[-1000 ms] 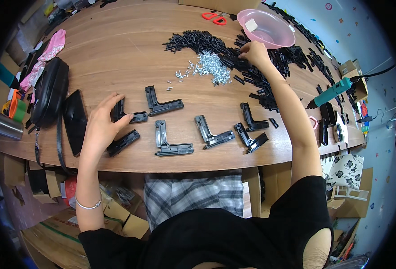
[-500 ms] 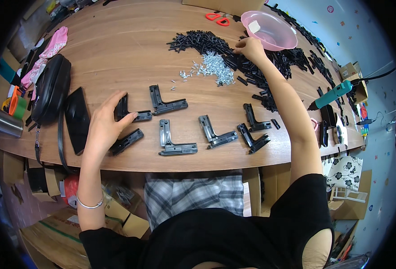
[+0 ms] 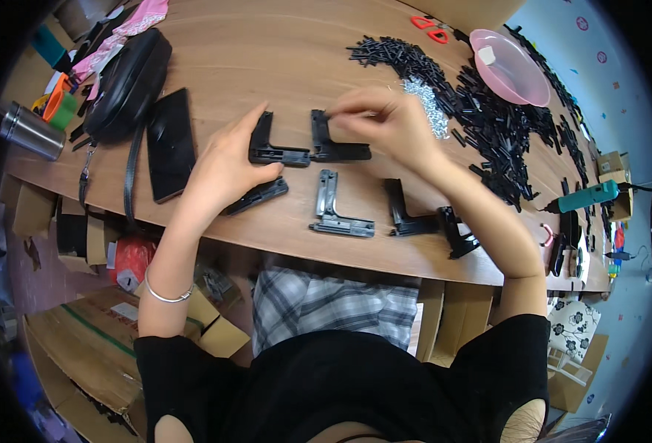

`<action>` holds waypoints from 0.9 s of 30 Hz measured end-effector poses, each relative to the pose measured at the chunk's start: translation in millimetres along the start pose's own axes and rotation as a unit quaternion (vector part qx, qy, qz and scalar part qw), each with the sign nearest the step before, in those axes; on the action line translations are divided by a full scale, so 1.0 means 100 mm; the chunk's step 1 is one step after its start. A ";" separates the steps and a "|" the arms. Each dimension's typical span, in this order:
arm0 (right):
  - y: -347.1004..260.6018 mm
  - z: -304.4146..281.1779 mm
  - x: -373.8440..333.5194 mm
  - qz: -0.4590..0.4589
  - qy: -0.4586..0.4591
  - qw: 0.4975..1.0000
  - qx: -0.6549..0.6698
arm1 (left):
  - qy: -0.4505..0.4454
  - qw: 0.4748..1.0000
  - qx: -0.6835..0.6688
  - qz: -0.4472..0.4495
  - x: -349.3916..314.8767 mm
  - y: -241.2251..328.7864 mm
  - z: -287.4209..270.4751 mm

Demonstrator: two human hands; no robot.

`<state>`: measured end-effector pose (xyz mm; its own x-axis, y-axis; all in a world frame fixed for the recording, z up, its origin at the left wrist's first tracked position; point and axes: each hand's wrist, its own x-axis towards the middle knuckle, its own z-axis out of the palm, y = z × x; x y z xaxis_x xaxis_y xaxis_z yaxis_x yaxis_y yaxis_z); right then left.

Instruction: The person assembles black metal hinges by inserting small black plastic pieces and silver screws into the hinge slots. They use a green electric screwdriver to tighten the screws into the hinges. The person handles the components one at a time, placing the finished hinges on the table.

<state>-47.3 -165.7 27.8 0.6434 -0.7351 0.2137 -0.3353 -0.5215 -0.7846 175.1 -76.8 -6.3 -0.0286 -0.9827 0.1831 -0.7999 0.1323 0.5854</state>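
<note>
My left hand (image 3: 226, 162) rests on the table with its fingers and thumb around an L-shaped black plastic part (image 3: 290, 156), steadying it. Just below that thumb lies another black part (image 3: 263, 193), partly hidden by the hand. My right hand (image 3: 388, 125), blurred by motion, has its fingertips pinched together beside a second L-shaped part (image 3: 340, 152). Whatever the pinch holds is too smeared to see. Nearer the table's front edge lie more L-shaped parts: one greyish with glare (image 3: 340, 225), one darker (image 3: 411, 223), and one partly behind my right forearm (image 3: 455, 235).
Small silver screws (image 3: 425, 103) lie beside a heap of short black pieces (image 3: 488, 133). A pink bowl (image 3: 521, 70), red-handled scissors (image 3: 433, 31) and a teal electric screwdriver (image 3: 584, 198) are at the right. A dark tablet-like slab (image 3: 171, 144), black bag (image 3: 130, 85) and steel cup (image 3: 30, 133) stand left.
My right hand has come back from the black heap near the pink bowl to the L-shaped parts. My left hand stays at the same part. The whole view has swung, shifting the table rightward.
</note>
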 end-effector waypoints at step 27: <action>0.99 -1.26 -0.18 0.010 0.118 0.871 -0.478 | 0.099 0.992 0.072 0.023 -0.47 0.27 -0.15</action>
<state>-178.6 -258.6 19.4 0.5087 -0.7584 0.4075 -0.8370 -0.5464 0.0280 163.8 -24.8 12.9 0.0405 -0.9295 0.3666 -0.8782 0.1419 0.4568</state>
